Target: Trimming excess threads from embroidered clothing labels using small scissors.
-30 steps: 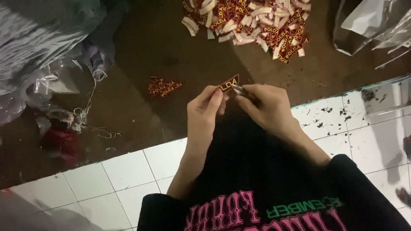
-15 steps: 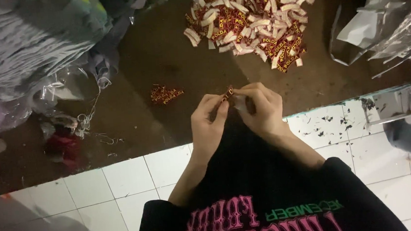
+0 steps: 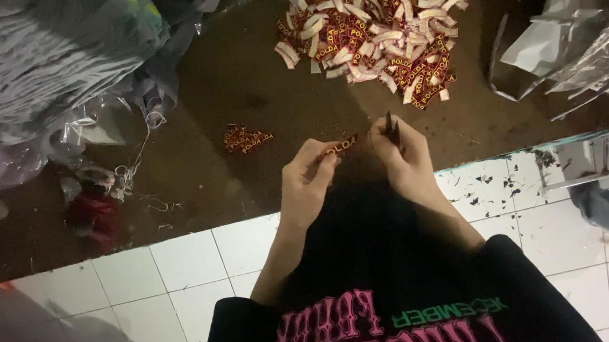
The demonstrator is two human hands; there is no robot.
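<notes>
- Red cloth with gold letters makes the little label (image 3: 340, 145) that we see pinched in the fingertips of the left hand (image 3: 310, 181), just above the edge of the brown mat (image 3: 240, 68).
- The right hand (image 3: 404, 158) is curled tight around a thin dark tool (image 3: 390, 128). We cannot tell what kind of tool it is.
- A moment ago the tool did not show and the two hands were pressed close on the label. Now the tool's tip pokes up above the right fingers, and the label sticks out flat between the hands.
- The hands sit a bit lower and closer to us than before, and the whole picture has shifted a little.
- The big pile of labels (image 3: 373, 34) is at the top of the mat, same as before. The strips are short and flat, some red and gold, some showing a white back.
- A small heap of red labels (image 3: 247, 138) lies alone on the mat, to the left of the hands. It has not moved.
- Crinkly clear plastic bags (image 3: 62, 74) bunch up on the left, with loose white threads (image 3: 136, 168) beside them.
- Shiny silver wrap (image 3: 581, 37) lies crumpled on the right.
- The floor (image 3: 182, 265) under us is smooth white square tiles, with dark specks near the mat's edge.
- We wear a black shirt (image 3: 400, 307) with pink and green print.
</notes>
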